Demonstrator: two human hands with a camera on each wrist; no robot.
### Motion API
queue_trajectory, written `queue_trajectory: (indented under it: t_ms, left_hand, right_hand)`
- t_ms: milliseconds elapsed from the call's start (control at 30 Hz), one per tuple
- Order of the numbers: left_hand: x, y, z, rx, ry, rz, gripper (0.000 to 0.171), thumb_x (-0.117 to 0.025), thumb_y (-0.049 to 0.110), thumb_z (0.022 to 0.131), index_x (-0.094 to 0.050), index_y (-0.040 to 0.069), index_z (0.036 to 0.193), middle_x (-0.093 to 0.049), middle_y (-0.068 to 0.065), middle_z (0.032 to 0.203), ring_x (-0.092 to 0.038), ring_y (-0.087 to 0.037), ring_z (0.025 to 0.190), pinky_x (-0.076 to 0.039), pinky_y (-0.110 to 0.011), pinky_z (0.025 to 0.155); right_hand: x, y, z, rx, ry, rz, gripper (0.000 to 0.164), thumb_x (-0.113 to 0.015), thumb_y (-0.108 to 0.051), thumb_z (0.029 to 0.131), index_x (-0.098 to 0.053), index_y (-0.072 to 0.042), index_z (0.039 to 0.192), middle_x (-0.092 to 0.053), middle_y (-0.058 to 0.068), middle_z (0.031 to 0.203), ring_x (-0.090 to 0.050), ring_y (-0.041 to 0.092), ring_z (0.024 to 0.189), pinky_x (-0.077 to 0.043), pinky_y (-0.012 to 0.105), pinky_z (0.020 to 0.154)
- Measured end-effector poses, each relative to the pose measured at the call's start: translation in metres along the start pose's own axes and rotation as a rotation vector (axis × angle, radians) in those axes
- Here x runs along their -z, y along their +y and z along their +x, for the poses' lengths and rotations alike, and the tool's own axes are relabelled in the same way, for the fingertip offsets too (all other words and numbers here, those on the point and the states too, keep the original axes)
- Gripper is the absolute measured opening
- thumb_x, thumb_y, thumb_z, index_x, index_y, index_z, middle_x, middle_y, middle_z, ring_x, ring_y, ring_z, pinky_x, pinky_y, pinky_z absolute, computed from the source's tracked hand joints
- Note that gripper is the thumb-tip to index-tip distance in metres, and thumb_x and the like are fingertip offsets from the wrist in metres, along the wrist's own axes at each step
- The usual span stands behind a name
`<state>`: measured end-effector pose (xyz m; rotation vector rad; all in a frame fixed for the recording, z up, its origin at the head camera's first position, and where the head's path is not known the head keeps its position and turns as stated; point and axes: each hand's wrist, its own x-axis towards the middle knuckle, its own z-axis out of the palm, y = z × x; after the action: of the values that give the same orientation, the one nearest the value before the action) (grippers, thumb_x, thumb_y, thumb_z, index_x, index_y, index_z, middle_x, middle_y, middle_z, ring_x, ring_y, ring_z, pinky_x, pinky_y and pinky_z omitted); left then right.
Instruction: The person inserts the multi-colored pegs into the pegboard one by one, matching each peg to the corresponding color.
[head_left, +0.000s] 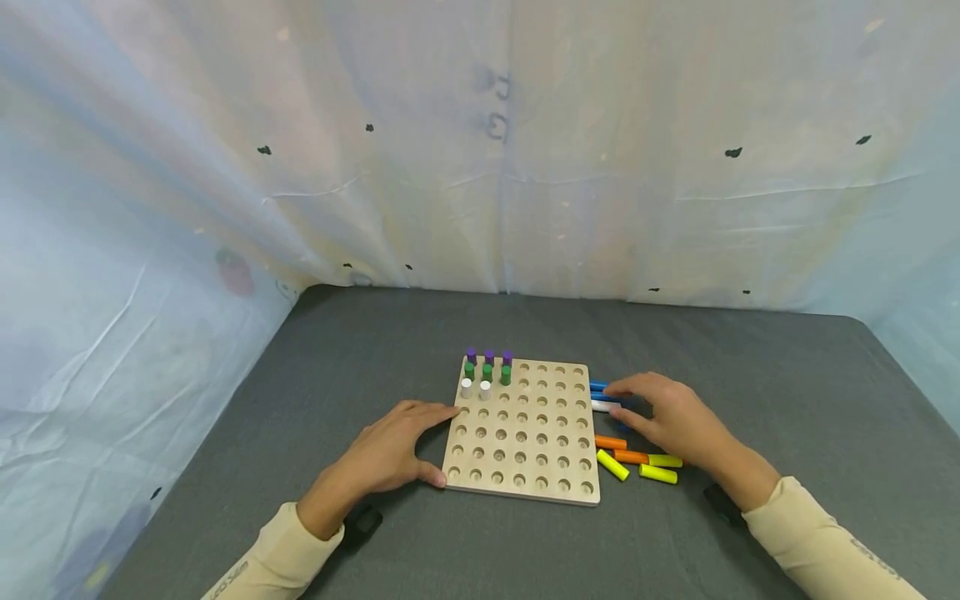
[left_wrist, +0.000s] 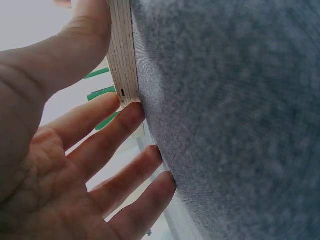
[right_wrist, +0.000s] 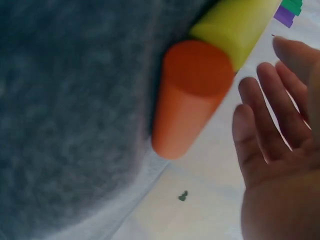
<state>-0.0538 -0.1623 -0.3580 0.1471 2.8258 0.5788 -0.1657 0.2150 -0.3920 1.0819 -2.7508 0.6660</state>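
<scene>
A square wooden pegboard (head_left: 512,426) with rows of round holes lies on the grey table. Three purple pegs (head_left: 489,357) stand along its far left edge. In front of them are three green pegs (head_left: 487,372), then two white pegs (head_left: 485,390). My left hand (head_left: 393,446) rests at the board's left side, thumb by the near corner; in the left wrist view its fingers (left_wrist: 130,117) are extended at the wooden edge. To the right of the board, my right hand (head_left: 675,417) hovers with spread fingers over a loose white peg (head_left: 602,407) and blue pegs (head_left: 597,386).
Orange pegs (head_left: 611,442) and yellow pegs (head_left: 658,473) lie loose by the board's near right side; an orange peg (right_wrist: 187,110) looms large in the right wrist view. A pale sheet (head_left: 562,208) hangs behind the table's far edge.
</scene>
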Motion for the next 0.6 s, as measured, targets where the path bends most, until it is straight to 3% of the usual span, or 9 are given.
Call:
queue_trajectory:
  t_ms: [600]
  left_hand:
    - [-0.0004, -0.0007, -0.0004, -0.020, 0.011, -0.003, 0.092, -0.091, 0.039, 0.065, -0.051, 0.030, 0.147, -0.051, 0.003, 0.150, -0.044, -0.024, 0.140, -0.045, -0.063, 0.098]
  right_hand:
    - [-0.0070, -0.0068, 0.0025, 0.042, 0.004, -0.013, 0.025, -0.079, -0.016, 0.085, -0.074, -0.018, 0.109, -0.073, -0.006, 0.099, -0.068, 0.012, 0.089, -0.056, 0.035, 0.075]
